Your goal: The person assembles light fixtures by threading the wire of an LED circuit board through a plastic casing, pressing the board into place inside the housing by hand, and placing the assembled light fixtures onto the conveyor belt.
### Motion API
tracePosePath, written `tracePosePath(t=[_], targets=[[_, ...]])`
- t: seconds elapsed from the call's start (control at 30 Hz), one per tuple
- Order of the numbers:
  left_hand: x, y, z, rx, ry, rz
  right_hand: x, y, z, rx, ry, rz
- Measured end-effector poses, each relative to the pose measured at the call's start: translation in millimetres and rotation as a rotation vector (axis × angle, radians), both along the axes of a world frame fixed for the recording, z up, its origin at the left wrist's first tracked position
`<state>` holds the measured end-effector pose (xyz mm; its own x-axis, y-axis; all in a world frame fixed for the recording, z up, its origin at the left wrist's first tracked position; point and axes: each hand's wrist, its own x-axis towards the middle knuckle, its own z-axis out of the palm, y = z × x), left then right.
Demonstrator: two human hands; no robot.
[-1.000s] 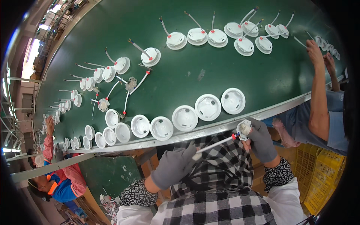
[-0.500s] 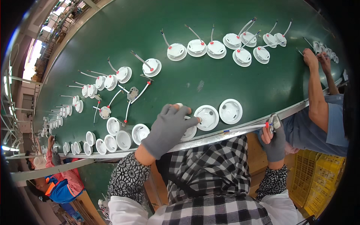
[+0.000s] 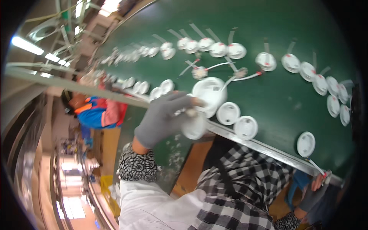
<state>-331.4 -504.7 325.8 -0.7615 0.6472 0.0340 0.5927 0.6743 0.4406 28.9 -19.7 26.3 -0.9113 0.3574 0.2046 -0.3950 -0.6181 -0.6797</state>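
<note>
My left hand (image 3: pixel 163 119), in a grey glove with bare fingertips, is closed on a white round plastic cup (image 3: pixel 194 127) above the table's front edge. Its fingertips also touch a larger-looking white cup (image 3: pixel 207 92) just beyond; blur hides whether that one is held too. Two more white cups, one farther (image 3: pixel 228 113) and one nearer (image 3: pixel 245 127), lie just right of it. At the lower right, my gloved right hand (image 3: pixel 315 191) grips a white cable (image 3: pixel 315 165) with a red ring. The part at the cable's hand end is mostly hidden. Another cup (image 3: pixel 306 143) lies near that hand.
Rows of white round fittings with upright cables (image 3: pixel 235 50) stand across the green table (image 3: pixel 276 99). Round boards with cables (image 3: pixel 199 73) lie mid-table. A metal rim (image 3: pixel 264 147) borders the front. At far left a co-worker in blue and pink (image 3: pixel 96 113) sits along the table.
The whole view has turned leftward and blurred. My left hand has risen from the table with a white cup in its fingers. My right hand still holds the cable, now farther toward the right rim.
</note>
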Motion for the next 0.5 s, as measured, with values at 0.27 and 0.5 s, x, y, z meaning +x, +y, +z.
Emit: tracePosePath(t=[0.27,0.5], targets=[[76,-229,-115,-0.145,-0.091,0.886,-114,-69,67,-0.252,-0.598,-0.475],[66,-266,-154,-0.775,-0.129,0.823,-118,-87,112,-0.251,-0.462,-0.299]])
